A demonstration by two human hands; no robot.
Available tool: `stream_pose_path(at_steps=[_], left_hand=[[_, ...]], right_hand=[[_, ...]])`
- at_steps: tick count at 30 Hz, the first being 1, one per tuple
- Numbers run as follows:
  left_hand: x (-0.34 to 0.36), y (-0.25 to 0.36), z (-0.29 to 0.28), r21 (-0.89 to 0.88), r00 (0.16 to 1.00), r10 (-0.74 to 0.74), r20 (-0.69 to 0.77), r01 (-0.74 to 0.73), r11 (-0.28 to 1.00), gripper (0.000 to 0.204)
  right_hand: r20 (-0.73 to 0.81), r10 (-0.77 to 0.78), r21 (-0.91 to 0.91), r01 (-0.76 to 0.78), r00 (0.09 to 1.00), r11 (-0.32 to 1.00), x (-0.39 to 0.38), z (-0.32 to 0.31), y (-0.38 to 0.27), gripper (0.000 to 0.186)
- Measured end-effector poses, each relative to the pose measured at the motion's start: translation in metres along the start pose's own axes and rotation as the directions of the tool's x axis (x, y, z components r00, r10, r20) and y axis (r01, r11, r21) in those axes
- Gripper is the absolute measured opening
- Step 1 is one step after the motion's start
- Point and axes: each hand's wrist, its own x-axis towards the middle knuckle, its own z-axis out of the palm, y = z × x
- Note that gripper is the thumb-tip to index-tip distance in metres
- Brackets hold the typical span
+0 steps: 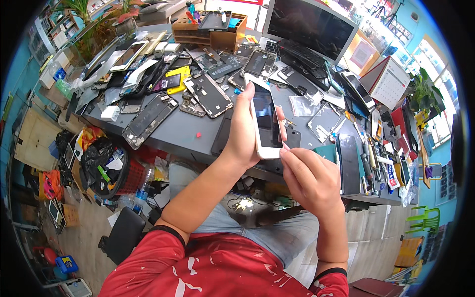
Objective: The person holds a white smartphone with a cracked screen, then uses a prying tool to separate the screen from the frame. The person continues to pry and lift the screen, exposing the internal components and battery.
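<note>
My left hand (240,123) is wrapped round a white phone (265,116) with a dark screen, thumb along its left edge and fingertips showing past the right. The phone is tilted upright over the desk's front part. My right hand (307,175) is pinched at the phone's lower right corner; whatever lies between those fingertips is too small to make out. Behind the phone, partly hidden, are dark flat objects (222,141) on the grey desk (180,138).
Phone parts (208,94), a yellow case (180,79), a wooden organiser (230,37), a monitor (307,27), a calendar (383,81) and tools (376,166) crowd the desk. A red basket (133,180) with black bags stands lower left, a green chair (425,218) at right.
</note>
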Motion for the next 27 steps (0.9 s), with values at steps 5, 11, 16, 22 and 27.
stream_pose_path(at_steps=[5,11,16,22,27], left_hand=[[0.006,-0.006,-0.002,0.048,0.997,0.064,-0.032,-0.062,0.997,0.058],[0.005,-0.008,0.0,0.061,0.996,0.052,-0.077,-0.048,0.997,0.057],[0.004,-0.012,0.005,0.188,0.986,0.094,-0.134,-0.068,0.98,0.059],[0.005,-0.015,0.008,0.274,0.983,0.114,-0.143,-0.071,0.959,0.049],[0.005,-0.018,0.014,0.326,0.977,0.18,-0.116,-0.134,0.936,0.039]], right_hand=[[0.081,-0.064,-0.029,0.067,0.995,0.997,0.004,-0.005,0.006,0.041],[0.05,-0.041,-0.035,0.043,0.998,0.998,0.019,-0.008,-0.001,0.049],[0.006,-0.034,0.016,0.034,0.999,0.999,0.023,-0.007,-0.002,0.058],[0.061,-0.203,0.053,0.2,0.977,0.978,0.035,-0.014,0.001,0.061],[0.012,-0.142,0.095,0.14,0.99,0.986,0.03,-0.011,-0.003,0.052]])
